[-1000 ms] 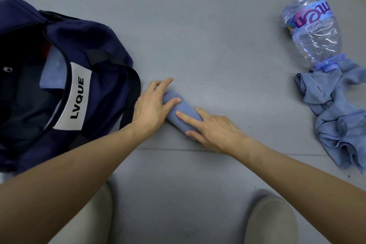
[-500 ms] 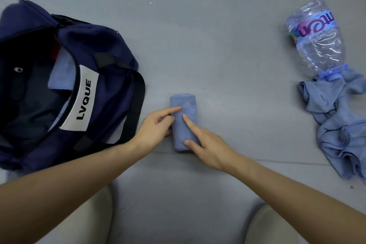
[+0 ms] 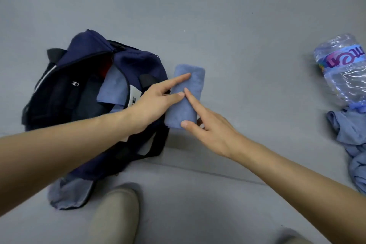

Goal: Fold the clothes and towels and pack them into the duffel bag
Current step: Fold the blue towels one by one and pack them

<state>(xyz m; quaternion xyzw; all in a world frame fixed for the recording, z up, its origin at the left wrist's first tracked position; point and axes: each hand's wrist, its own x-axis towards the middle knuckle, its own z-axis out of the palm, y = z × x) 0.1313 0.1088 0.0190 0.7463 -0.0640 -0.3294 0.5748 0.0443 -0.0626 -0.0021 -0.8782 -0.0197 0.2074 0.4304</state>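
One navy duffel bag (image 3: pixel 136 65) lies at the left, one rolled towel (image 3: pixel 195 81) beside it. At the right: one water bottle (image 3: pixel 344 77), one crumpled cloth (image 3: pixel 348 134). One folded cloth (image 3: pixel 112 91) shows inside the bag. Two hands: left hand (image 3: pixel 152 105), right hand (image 3: pixel 213 132)

Left hand (image 3: pixel 150 105) and right hand (image 3: pixel 214 131) touching rolled blue towel (image 3: pixel 195 85), open duffel bag (image 3: pixel 136 65) just beside
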